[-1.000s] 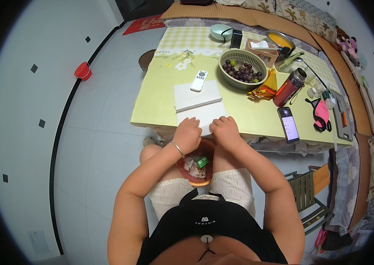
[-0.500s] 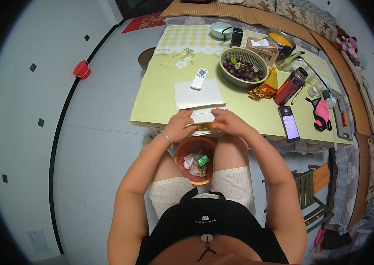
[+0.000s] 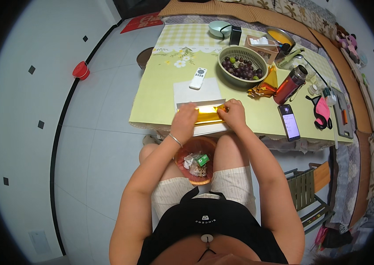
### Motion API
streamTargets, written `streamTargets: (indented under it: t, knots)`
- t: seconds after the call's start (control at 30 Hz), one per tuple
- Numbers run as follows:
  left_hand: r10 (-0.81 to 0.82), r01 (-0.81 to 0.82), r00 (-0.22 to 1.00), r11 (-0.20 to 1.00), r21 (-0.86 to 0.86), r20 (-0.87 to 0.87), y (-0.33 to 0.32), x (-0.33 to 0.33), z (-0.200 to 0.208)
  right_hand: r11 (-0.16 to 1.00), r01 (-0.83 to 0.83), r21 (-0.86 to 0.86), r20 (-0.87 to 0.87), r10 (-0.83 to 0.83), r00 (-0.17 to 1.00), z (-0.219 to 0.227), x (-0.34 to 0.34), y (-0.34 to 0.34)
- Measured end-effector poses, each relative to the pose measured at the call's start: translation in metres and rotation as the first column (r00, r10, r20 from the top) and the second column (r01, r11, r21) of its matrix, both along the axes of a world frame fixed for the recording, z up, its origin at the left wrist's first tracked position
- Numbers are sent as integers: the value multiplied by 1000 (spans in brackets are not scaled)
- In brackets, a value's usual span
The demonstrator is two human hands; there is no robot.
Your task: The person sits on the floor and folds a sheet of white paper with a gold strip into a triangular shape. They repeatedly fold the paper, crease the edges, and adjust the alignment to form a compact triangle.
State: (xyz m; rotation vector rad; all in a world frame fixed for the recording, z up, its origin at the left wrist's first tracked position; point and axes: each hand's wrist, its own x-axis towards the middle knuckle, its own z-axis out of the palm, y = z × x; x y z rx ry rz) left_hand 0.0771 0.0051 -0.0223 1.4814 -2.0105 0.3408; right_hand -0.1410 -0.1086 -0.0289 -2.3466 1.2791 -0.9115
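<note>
A shiny gold foil sheet [image 3: 207, 115] lies at the table's near edge on top of white sheets [image 3: 213, 128]. My left hand [image 3: 184, 121], with a bracelet at its wrist, rests over the foil's left end; its fingers are smeared by motion. My right hand [image 3: 234, 115] pinches the foil's right end between thumb and fingers. Just beyond the foil, a white remote control [image 3: 198, 78] lies on a pale sheet [image 3: 186, 90]. Crumpled or folded gold foil pieces [image 3: 266, 87] lie farther right, beside the grape colander.
A colander [image 3: 225, 78] of grapes, a red thermos [image 3: 290, 85], a phone [image 3: 289, 123] and a pink-and-black item [image 3: 320, 112] stand or lie to the right. Between my knees is an orange-red waste bin [image 3: 186, 152] with litter inside. A folding chair [image 3: 304, 190] stands at right.
My hands have moved up and apart, the right one drawing rightward. More of the gold foil's bright face shows between them, where white paper showed before.
</note>
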Motion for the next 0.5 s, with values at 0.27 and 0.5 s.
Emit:
streamTargets:
  t: [0.27,0.5]
  knots:
    - [15,-40,997,937,348,75,18,-29,-7,997,36,-70,-17,-37,999,-2,2,-1]
    - [40,-74,994,928,364,99,19,-29,-8,993,71,-91,-53,-76,996,0,7,0]
